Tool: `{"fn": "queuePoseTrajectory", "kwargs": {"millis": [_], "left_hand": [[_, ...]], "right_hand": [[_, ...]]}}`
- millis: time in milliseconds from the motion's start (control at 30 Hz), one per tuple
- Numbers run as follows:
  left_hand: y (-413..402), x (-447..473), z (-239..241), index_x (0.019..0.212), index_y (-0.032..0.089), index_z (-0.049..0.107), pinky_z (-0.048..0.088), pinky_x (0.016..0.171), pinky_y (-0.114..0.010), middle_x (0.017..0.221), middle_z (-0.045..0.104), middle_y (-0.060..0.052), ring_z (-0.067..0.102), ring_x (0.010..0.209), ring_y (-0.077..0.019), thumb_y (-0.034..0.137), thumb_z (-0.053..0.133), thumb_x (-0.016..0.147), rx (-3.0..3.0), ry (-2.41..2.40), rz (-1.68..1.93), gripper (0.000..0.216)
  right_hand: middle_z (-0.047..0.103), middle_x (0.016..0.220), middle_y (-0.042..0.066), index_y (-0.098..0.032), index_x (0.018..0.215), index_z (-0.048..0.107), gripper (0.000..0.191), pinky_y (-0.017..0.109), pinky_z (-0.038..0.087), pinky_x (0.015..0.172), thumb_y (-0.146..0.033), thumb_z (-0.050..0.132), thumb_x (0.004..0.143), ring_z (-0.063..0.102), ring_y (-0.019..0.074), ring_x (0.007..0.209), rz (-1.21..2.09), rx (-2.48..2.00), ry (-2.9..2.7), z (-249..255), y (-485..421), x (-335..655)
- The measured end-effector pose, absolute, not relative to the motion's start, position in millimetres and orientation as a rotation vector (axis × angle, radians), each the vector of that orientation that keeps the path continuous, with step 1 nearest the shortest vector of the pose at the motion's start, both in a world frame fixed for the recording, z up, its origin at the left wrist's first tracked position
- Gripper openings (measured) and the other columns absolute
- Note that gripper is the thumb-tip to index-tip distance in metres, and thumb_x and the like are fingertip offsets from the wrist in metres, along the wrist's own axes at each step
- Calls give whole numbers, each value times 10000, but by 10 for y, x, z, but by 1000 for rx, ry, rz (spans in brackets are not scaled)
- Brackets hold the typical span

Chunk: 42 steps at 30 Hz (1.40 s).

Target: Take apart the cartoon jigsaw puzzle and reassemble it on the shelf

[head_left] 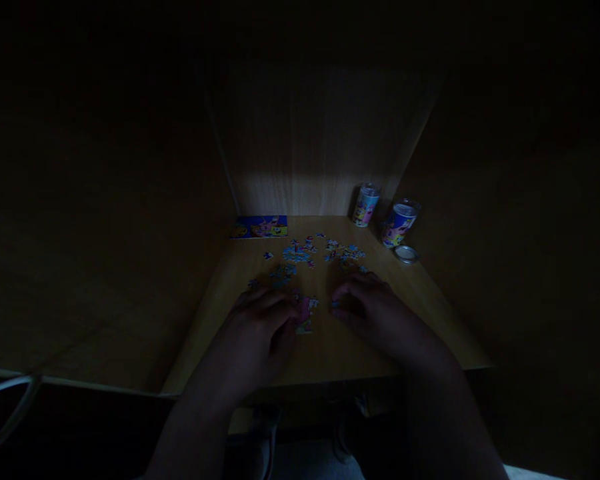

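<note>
**A:** Figure 1, head view. How do the arms lie?

**B:** Both enter from the lower edge and converge forward: left forearm from the lower left, right forearm from the lower right, both bare.

**A:** And the hands?

**B:** Left hand is palm down, fingers bent, tips turned toward the midline. Right hand is palm down, knuckles raised, fingers curled leftward. The hands lie near each other, apart, at about the same level.

**A:** Grip?

**B:** The light is too dim to show whether either hand pinches anything
</note>
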State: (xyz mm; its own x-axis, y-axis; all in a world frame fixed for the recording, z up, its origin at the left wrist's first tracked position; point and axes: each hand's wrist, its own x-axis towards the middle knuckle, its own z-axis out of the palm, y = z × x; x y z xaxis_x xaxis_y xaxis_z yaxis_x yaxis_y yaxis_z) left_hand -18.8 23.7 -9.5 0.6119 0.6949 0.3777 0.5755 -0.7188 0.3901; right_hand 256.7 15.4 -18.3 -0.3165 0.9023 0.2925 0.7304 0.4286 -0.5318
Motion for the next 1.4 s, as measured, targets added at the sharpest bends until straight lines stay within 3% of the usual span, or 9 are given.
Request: {"fn": "queuePoseTrajectory", "kwargs": {"millis": [267,667,933,1400], "left_hand": [[191,-157,-34,1155,301,749,505,1020,-481,1183,780,1,693,1101,-238,109,607,1006,2587,900,744,282],[151,-54,-22,1198,345,765,516,1029,-469,1201,796,29,728,1096,-213,62,613,958,2541,788,722,401],[155,-58,-21,1218,363,757,514,1027,-462,1202,791,38,724,1105,-211,53,602,958,2524,781,725,432],[153,-67,-18,1222,373,766,527,1012,-483,1201,793,30,732,1087,-221,56,608,962,2518,785,716,439]], "right_hand": [[804,956,-10,-251,970,749,49,298,536,780,-239,703,981,734,167,860,802,-1446,-1777,-113,107,2506],[836,955,16,-237,986,782,89,288,569,774,-251,697,968,773,175,847,896,-1365,-1691,-105,97,2441],[844,975,-4,-258,976,792,141,300,566,803,-166,686,965,786,173,863,773,-1423,-1819,-96,108,2426],[816,933,-9,-258,904,783,94,319,539,793,-198,728,950,751,181,856,674,-1427,-1948,-147,127,2430]]}}
